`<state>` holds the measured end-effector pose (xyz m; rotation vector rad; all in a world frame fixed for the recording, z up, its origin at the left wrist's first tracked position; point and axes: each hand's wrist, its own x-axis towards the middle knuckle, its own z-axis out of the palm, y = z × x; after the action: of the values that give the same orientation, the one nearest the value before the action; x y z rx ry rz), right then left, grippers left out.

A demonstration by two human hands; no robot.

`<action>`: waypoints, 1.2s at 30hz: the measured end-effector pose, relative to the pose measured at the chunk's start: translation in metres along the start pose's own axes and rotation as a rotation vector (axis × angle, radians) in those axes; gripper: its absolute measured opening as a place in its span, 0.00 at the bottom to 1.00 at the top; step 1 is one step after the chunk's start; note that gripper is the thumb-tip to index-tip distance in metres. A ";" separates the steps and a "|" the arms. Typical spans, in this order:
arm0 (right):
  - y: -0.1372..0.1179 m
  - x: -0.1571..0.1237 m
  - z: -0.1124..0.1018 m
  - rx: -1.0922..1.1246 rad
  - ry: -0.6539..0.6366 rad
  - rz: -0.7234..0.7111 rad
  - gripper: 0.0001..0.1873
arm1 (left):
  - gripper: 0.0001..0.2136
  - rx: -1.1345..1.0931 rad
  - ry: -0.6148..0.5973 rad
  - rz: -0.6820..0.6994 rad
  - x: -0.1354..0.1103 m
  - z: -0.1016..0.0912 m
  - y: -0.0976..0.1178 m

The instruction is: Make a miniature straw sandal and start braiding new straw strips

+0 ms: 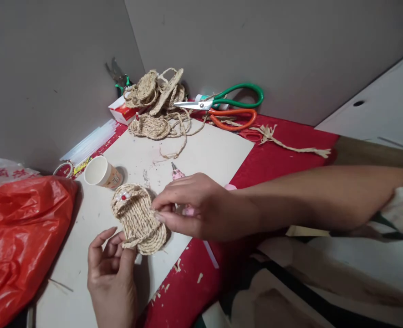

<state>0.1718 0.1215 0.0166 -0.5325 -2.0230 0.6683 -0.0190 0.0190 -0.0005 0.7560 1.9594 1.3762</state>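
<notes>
A small woven straw sandal point(138, 218) with a red bead on its strap lies over a white board point(201, 150). My left hand point(110, 269) pinches the sandal's near edge from below. My right hand point(194, 205) comes in from the right, its fingers pinched on the sandal's right side. A pink glue gun point(178, 173) lies under my right hand, its metal tip poking out toward the back.
A paper cup point(100, 172) stands left of the sandal. A pile of straw sandals and rope point(156, 102) lies at the back by green-handled scissors point(228, 98) and orange-handled scissors point(233, 119). A red plastic bag point(17, 232) fills the left. Glue sticks point(90, 141) lie by the wall.
</notes>
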 end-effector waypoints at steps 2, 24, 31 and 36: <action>0.004 0.001 0.002 0.034 -0.017 0.034 0.07 | 0.16 -0.014 -0.003 0.014 0.002 -0.002 -0.003; 0.008 -0.001 0.010 0.266 -0.260 0.430 0.09 | 0.09 -0.028 -0.003 0.239 -0.005 -0.002 -0.009; 0.012 -0.001 0.012 0.321 -0.202 0.388 0.08 | 0.07 0.068 -0.043 0.172 -0.009 -0.007 -0.005; 0.011 0.001 0.011 0.348 -0.209 0.388 0.09 | 0.11 0.042 -0.120 -0.012 -0.002 -0.015 -0.005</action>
<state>0.1633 0.1278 0.0048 -0.6734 -1.9464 1.3304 -0.0294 0.0074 -0.0008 0.8262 1.9012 1.2564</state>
